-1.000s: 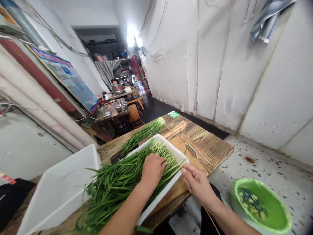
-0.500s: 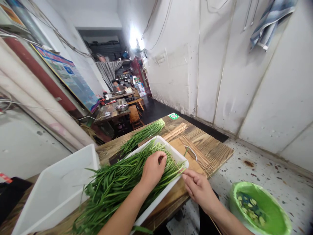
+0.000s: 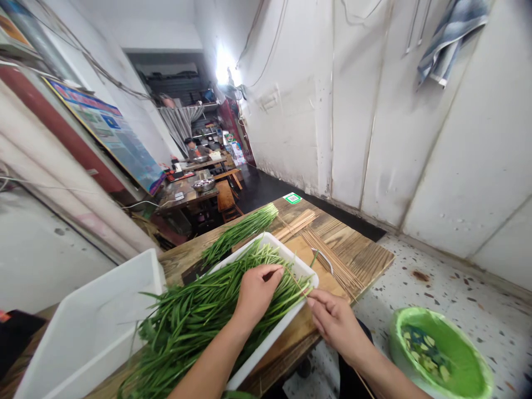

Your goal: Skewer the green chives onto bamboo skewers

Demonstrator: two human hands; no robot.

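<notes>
In the head view, a scorched plank-topped wooden bench is seen standing on a speckled terrazzo floor, beside a wall of white panels. A striped grey cloth is hung high on that wall. Further tables are seen down a narrow, brightly lit passage behind.

A shallow white rectangular plastic tray is set at the bench's near edge and is filled with green leafy stalks, laid lengthwise. A second white plastic tray, nothing visible in it, is propped just to its left. A separate trimmed bundle of green stalks is laid on the bench beyond, near a fan of loose bamboo sticks. A round bin lined with a green bag is placed on the floor at the right, with pale vegetable scraps inside.

The left hand is rested on the stalks in the filled tray, its thumb and forefinger pinched shut on a few of them. The right hand is held just off the tray's right corner, its fingers closed on a thin bamboo skewer whose tip is pointed at the left fingertips.

A second ago the left hand was pressed flat on the stalks; it is now lifted into a pinch, and the skewer has been brought closer to it.
</notes>
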